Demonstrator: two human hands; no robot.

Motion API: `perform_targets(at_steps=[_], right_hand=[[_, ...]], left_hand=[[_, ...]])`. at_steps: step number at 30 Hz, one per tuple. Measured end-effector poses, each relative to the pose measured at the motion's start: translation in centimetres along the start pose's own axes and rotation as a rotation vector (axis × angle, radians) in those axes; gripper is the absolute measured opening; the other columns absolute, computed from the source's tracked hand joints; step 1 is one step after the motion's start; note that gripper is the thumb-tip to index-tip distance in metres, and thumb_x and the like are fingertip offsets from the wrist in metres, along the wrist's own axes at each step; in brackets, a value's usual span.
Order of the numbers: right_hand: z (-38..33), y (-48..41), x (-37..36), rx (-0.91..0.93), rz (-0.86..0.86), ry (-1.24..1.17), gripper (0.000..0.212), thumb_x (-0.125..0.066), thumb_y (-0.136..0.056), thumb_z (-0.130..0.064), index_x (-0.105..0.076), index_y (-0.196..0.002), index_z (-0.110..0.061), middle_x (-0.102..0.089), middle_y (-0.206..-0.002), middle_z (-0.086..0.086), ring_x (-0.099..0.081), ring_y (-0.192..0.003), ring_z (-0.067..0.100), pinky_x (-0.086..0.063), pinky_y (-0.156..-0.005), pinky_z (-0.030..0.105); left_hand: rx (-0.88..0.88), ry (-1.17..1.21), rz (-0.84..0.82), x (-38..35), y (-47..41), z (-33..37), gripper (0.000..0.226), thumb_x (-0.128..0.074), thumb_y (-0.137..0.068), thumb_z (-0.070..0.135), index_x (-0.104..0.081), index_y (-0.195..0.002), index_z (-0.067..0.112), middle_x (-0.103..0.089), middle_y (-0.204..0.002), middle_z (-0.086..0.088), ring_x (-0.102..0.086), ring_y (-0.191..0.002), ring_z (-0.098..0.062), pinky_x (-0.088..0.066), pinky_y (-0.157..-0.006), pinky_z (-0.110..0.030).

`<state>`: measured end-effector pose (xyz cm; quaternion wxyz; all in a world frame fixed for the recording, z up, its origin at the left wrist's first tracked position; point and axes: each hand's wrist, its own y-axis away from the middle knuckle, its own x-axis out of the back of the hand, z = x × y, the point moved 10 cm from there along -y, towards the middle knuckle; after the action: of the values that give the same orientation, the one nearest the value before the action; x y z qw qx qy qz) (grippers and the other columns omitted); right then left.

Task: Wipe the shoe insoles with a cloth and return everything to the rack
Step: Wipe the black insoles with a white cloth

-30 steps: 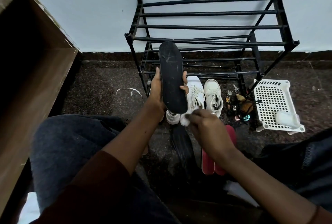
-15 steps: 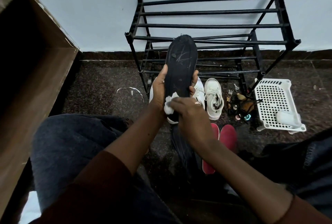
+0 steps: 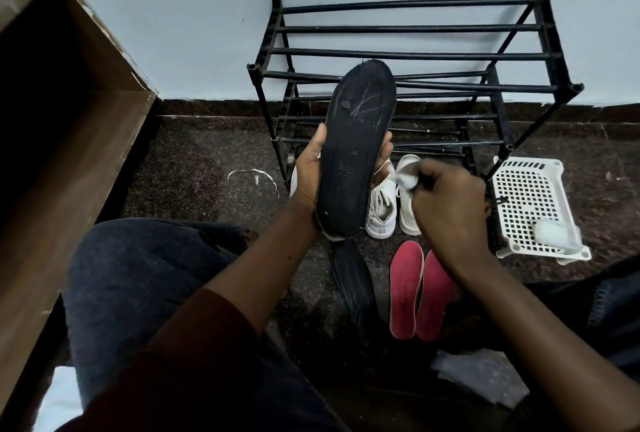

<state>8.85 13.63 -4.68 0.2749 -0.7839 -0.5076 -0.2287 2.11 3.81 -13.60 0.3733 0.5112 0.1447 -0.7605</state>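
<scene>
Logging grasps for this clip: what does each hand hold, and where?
Left hand grips the black insole around its middle; right hand pinches a white cloth beside it.

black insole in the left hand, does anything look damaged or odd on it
Yes. The black insole, gripped by the left hand, has pale scratch marks crossing its wide upper end, beside a small round dark spot. The right hand pinches the white cloth clear of it.
</scene>
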Motion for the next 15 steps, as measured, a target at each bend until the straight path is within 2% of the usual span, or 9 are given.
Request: perform_targets(at_steps=[2,4,5,7,8,10,11,13,15], right_hand=[[-0.6,-0.7,1.7,0.006,0.156,-0.031,0.023,-0.059,-0.081,0.005,-0.074,-0.090,-0.010,-0.070,-0.080,-0.004,-0.055,-0.064,0.003,-0.034,-0.057,0.002],[-0.8,-1.3,2.1,-0.007,0.229,-0.093,0.027,-0.057,-0.081,0.006,-0.074,-0.094,-0.010,-0.064,-0.082,-0.011,-0.056,-0.074,-0.002,-0.034,-0.063,-0.003],[-1.0,-1.6,1.7,-0.001,0.218,-0.138,0.026,-0.058,-0.081,0.005,-0.073,-0.096,-0.010,-0.066,-0.087,-0.011,-0.059,-0.077,-0.001,-0.038,-0.068,-0.001],[-2.1,-1.6,-0.4,0.081,0.114,-0.192,0.023,-0.062,-0.081,0.002,-0.073,-0.098,-0.010,-0.072,-0.095,-0.001,-0.065,-0.083,0.006,-0.048,-0.077,0.012],[-3.0,-1.2,-1.7,0.152,0.046,-0.159,0.022,-0.063,-0.081,0.001,-0.074,-0.096,-0.011,-0.072,-0.095,0.003,-0.066,-0.084,0.011,-0.049,-0.077,0.018],[-4.3,0.0,-4.7,0.301,-0.096,-0.017,0.019,-0.062,-0.080,0.000,-0.074,-0.089,-0.012,-0.073,-0.089,0.006,-0.067,-0.082,0.021,-0.052,-0.070,0.031],[-4.8,0.7,-6.0,0.368,-0.156,0.060,0.018,-0.060,-0.077,0.000,-0.072,-0.084,-0.011,-0.071,-0.085,0.006,-0.066,-0.080,0.026,-0.053,-0.063,0.035],[-5.2,2.1,-7.2,0.467,-0.216,0.136,0.015,-0.057,-0.070,0.000,-0.069,-0.077,-0.007,-0.069,-0.080,0.009,-0.064,-0.076,0.029,-0.053,-0.055,0.039],[-5.6,3.8,-7.4,0.532,-0.237,0.107,0.015,-0.062,-0.066,0.001,-0.070,-0.076,-0.006,-0.069,-0.082,0.011,-0.065,-0.076,0.029,-0.054,-0.053,0.038]], left_hand=[[0.003,-0.030,0.019,0.0,0.1,-0.2,0.079,-0.025,-0.093,0.060,-0.027,-0.146,0.002,-0.040,-0.139,-0.019,-0.051,-0.117,-0.028,-0.036,-0.107,-0.044],[0.001,-0.039,0.031,0.1,0.2,-0.2,0.073,-0.027,-0.094,0.057,-0.036,-0.141,0.002,-0.050,-0.131,-0.018,-0.051,-0.117,-0.029,-0.033,-0.109,-0.045],[-0.001,-0.037,0.037,0.1,0.2,-0.1,0.069,-0.029,-0.094,0.055,-0.043,-0.136,0.003,-0.056,-0.125,-0.018,-0.055,-0.112,-0.030,-0.038,-0.105,-0.045],[0.000,-0.015,0.067,0.4,0.1,-0.3,0.063,-0.031,-0.095,0.052,-0.054,-0.125,0.002,-0.063,-0.116,-0.019,-0.061,-0.103,-0.032,-0.047,-0.096,-0.042],[0.003,0.002,0.068,0.3,0.0,-0.5,0.064,-0.031,-0.096,0.052,-0.055,-0.125,0.000,-0.061,-0.120,-0.021,-0.060,-0.106,-0.033,-0.045,-0.100,-0.043],[0.018,0.029,0.031,-0.5,-0.1,-0.9,0.071,-0.031,-0.096,0.056,-0.042,-0.138,-0.001,-0.042,-0.141,-0.025,-0.044,-0.126,-0.037,-0.028,-0.114,-0.046],[0.019,0.024,0.029,-0.5,-0.3,-0.9,0.078,-0.029,-0.095,0.060,-0.032,-0.144,0.001,-0.032,-0.148,-0.024,-0.038,-0.131,-0.038,-0.025,-0.115,-0.048],[0.028,0.002,0.020,-0.4,-0.3,-0.9,0.088,-0.024,-0.089,0.070,-0.021,-0.150,0.006,-0.030,-0.149,-0.021,-0.045,-0.126,-0.037,-0.037,-0.107,-0.048],[0.050,0.058,-0.004,-0.2,-0.1,-1.1,0.091,-0.024,-0.087,0.073,-0.021,-0.150,0.009,-0.035,-0.145,-0.019,-0.056,-0.117,-0.036,-0.046,-0.098,-0.047]])
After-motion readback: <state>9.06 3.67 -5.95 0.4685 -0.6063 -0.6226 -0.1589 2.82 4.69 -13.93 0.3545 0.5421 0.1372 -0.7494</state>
